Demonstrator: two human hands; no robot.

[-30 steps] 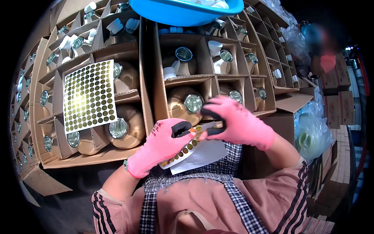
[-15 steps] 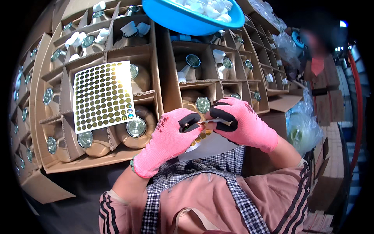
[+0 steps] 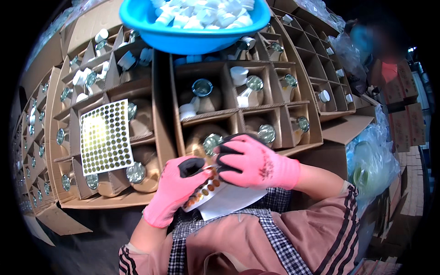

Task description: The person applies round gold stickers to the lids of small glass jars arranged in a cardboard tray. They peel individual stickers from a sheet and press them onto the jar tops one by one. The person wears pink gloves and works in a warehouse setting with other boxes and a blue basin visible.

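Both my hands wear pink gloves with black fingertips. My left hand point(image 3: 170, 187) is closed on the edge of a sheet of round gold stickers point(image 3: 206, 191), tilted in front of my chest. The fingers of my right hand point(image 3: 250, 162) are curled together at the sheet's upper edge, gripping it; whether a loose sticker is between them is hidden. A plain white paper part point(image 3: 233, 200) hangs below the right hand. Just beyond the hands is the clear glass mouth of a bottle point(image 3: 212, 144) in a divided carton point(image 3: 208, 111).
A second sheet of round stickers point(image 3: 105, 137) lies across the left carton's bottles point(image 3: 135, 173). A blue basin point(image 3: 192, 42) of white caps rests on the cartons at the back. More cartons point(image 3: 316, 59) and a plastic bag point(image 3: 371, 160) are at the right. Another person point(image 3: 387, 68) stands at the far right.
My view has shifted, so the cartons and basin sit differently in the picture. My hands have drawn together at the sheet's edge, and the gold stickers on it now show more.
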